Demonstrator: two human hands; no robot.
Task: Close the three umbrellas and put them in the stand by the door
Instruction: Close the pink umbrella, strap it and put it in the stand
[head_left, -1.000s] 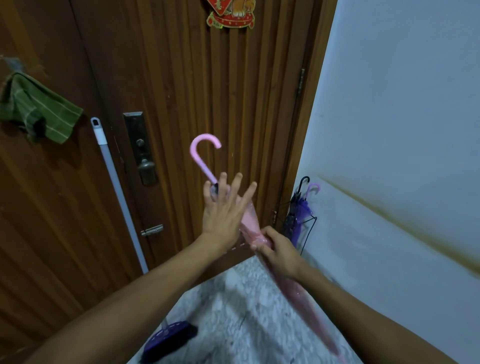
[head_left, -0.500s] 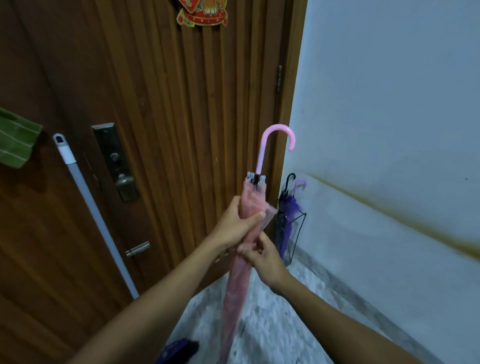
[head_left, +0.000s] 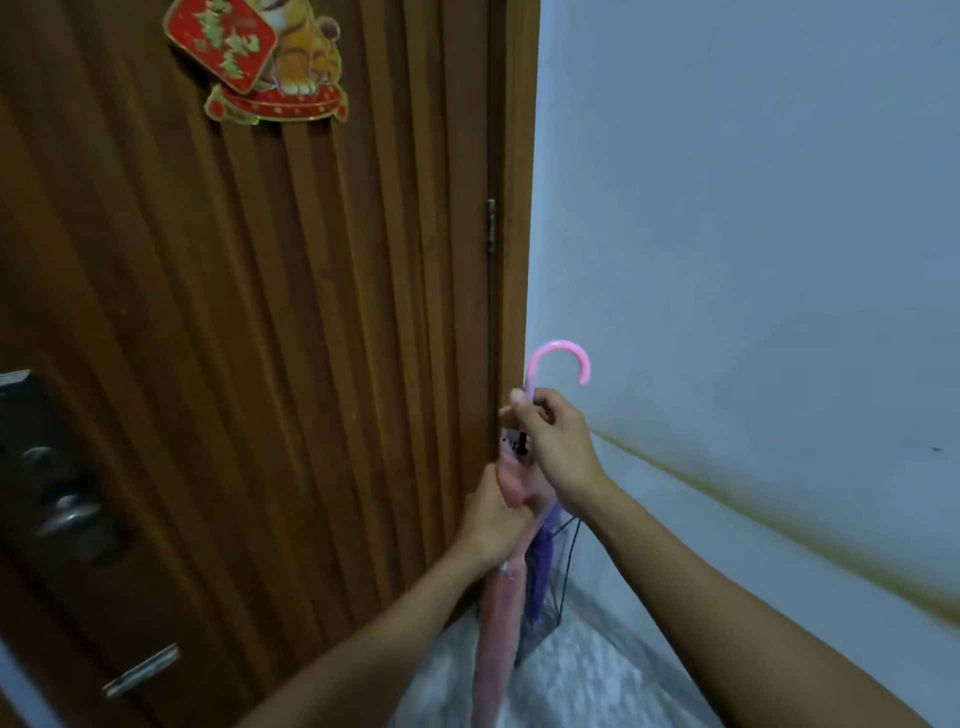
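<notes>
Speckled stone floor (head_left: 571, 670), ribbed wooden door (head_left: 311, 312), pale wall (head_left: 753, 208); left hand (head_left: 493, 514) grips the upright pink umbrella (head_left: 496, 623)'s folded canopy, right hand (head_left: 553, 436) its handle above

Pink umbrella (head_left: 496, 618): thin cloth canopy w/ slight sheen, crook handle (head_left: 558, 358) glossy smooth plastic. Door (head_left: 260, 364): ribbed brown wood, satin finish. Lock plate (head_left: 57, 467) & hinge (head_left: 491, 227): dull metal. Tiger decoration (head_left: 260, 57): shiny foil-like paper. Wall (head_left: 753, 234): matt paint, stained. Floor (head_left: 571, 675): speckled stone, polished. Umbrella stand (head_left: 569, 561): thin black wire.
</notes>
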